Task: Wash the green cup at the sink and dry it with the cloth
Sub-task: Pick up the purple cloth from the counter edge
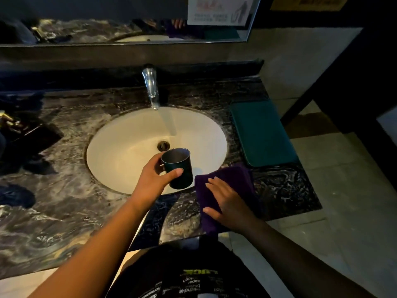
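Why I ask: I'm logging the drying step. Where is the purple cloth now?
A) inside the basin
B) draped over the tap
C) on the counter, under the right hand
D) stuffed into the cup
C: the purple cloth lies on the counter, with the right hand resting flat on top of it.

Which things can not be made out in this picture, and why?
Head view:
Inside of green cup: too dim to judge wet or dry.
Cup's left side: hidden by left hand.
Purple cloth: partly under right hand.
Items at left edge of counter: dark, cut off.
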A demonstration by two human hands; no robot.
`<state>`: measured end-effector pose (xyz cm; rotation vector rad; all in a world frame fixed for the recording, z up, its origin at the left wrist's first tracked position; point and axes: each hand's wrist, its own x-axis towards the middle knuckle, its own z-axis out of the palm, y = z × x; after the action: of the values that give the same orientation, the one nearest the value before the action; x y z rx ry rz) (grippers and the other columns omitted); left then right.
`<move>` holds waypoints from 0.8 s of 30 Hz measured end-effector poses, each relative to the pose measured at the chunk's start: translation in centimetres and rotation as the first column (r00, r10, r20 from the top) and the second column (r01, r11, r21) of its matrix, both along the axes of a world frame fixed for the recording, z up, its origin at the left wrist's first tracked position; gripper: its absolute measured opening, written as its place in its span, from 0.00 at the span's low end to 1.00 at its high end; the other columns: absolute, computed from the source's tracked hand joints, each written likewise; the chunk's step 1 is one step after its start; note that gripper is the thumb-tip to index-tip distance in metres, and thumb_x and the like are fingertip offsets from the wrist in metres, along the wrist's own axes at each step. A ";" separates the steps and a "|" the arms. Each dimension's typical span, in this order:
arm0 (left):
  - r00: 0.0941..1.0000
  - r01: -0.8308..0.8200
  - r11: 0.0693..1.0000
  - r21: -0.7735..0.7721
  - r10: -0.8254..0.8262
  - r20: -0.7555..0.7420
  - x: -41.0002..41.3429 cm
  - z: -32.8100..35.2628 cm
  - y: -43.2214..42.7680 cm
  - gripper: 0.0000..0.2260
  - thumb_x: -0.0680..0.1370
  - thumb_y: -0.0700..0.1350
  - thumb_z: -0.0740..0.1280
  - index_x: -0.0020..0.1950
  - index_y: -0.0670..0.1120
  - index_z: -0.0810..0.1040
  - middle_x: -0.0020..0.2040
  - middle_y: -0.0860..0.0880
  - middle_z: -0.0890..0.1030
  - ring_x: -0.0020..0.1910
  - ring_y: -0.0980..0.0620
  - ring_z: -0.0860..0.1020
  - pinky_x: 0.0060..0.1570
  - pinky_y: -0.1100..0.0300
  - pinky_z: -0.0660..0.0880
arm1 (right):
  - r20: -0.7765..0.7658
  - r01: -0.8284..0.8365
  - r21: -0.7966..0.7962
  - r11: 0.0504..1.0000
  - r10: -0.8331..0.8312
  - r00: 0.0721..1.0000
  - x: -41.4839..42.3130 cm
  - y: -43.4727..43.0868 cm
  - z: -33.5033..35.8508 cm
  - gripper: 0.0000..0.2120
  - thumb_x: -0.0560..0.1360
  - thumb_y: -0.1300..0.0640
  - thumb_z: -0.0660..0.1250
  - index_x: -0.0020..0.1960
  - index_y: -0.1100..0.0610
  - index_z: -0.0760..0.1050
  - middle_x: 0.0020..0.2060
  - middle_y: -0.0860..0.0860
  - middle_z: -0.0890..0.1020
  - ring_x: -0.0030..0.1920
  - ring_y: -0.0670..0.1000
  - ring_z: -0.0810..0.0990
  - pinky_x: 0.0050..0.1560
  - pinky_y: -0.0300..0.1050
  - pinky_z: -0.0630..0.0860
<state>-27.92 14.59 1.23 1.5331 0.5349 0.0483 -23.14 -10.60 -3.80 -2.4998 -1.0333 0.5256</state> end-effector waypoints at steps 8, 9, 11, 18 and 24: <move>0.994 -0.090 0.996 0.011 0.090 -0.064 -2.2 -1.3 -0.6 0.24 0.73 0.45 0.77 0.67 0.53 0.75 0.62 0.55 0.81 0.61 0.56 0.79 0.57 0.57 0.78 | 0.187 -0.227 -0.222 0.948 0.270 0.944 -1.8 -1.1 -2.8 0.59 0.68 0.20 0.58 0.82 0.64 0.55 0.82 0.63 0.55 0.82 0.64 0.50 0.79 0.71 0.50; 0.992 -0.106 0.994 0.015 0.106 -0.071 -2.3 -1.3 -0.6 0.25 0.73 0.45 0.77 0.68 0.52 0.74 0.63 0.54 0.81 0.62 0.55 0.79 0.58 0.56 0.78 | 0.188 -0.242 -0.250 0.937 0.292 0.938 -1.8 -1.3 -2.9 0.61 0.67 0.19 0.57 0.82 0.63 0.53 0.82 0.63 0.52 0.83 0.64 0.48 0.79 0.72 0.47; 0.989 -0.132 0.991 0.027 0.134 -0.069 -2.2 -1.4 -0.6 0.25 0.73 0.45 0.77 0.68 0.52 0.74 0.63 0.54 0.81 0.62 0.56 0.79 0.57 0.57 0.78 | 0.202 -0.273 -0.304 0.913 0.342 0.918 -1.6 -1.4 -3.2 0.63 0.65 0.18 0.59 0.83 0.63 0.51 0.82 0.65 0.50 0.82 0.66 0.48 0.78 0.73 0.45; 0.977 -0.207 0.978 0.030 0.208 -0.043 -1.6 -1.4 -0.2 0.26 0.73 0.44 0.77 0.69 0.49 0.74 0.64 0.51 0.81 0.63 0.53 0.79 0.61 0.54 0.77 | 0.239 -0.288 -0.370 0.883 0.390 0.889 -1.5 -1.3 -3.8 0.62 0.65 0.22 0.64 0.81 0.66 0.55 0.80 0.68 0.58 0.80 0.68 0.56 0.78 0.72 0.49; 0.983 -0.179 0.984 0.007 0.179 -0.043 -1.3 -1.2 -0.1 0.25 0.73 0.45 0.77 0.69 0.51 0.75 0.63 0.53 0.81 0.62 0.55 0.79 0.59 0.56 0.77 | 0.185 -0.331 -0.335 0.882 0.406 0.895 -2.0 -1.6 -2.9 0.47 0.75 0.31 0.57 0.80 0.64 0.60 0.81 0.64 0.59 0.81 0.64 0.58 0.80 0.67 0.50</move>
<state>-29.24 14.50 0.02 1.4884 0.7073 0.1546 -25.12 -12.24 -6.70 -2.6855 -1.6684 0.5109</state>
